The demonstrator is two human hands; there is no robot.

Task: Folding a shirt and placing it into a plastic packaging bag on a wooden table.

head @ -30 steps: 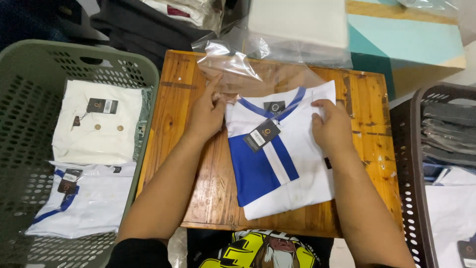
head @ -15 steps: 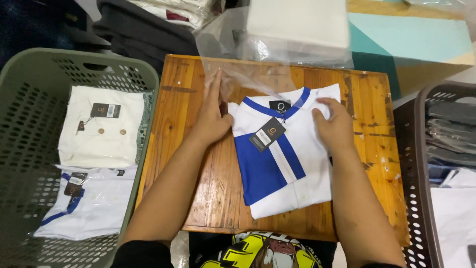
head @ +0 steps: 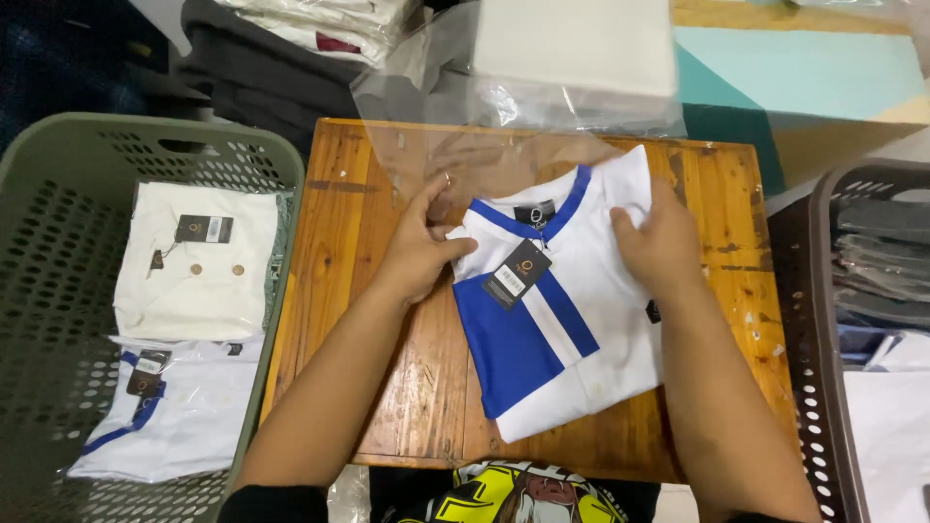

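- The wooden table is sitting in the middle, and the folded shirt is lying flat on its right half.
- A green basket is standing to the left of the table, with a cream shirt and a white and blue shirt lying in it. They look like they are already in clear wrapping, though it is hard to be sure.
- A dark basket is standing to the right, with more folded clothes in it.
- A clear plastic bag is lying open at the far edge of the table, just past the collar.
- The folded shirt is white with a blue panel and a black tag. Its long side is running from near to far, tilted a bit, and the collar is pointing away toward the bag.
- The folding looks done. The shirt is not yet inside the bag, so the bagging looks like what is left.
- The left hand is pinching the left shoulder of the shirt, fingers half curled.
- The right hand is gripping the right shoulder, fingers bent around the cloth.
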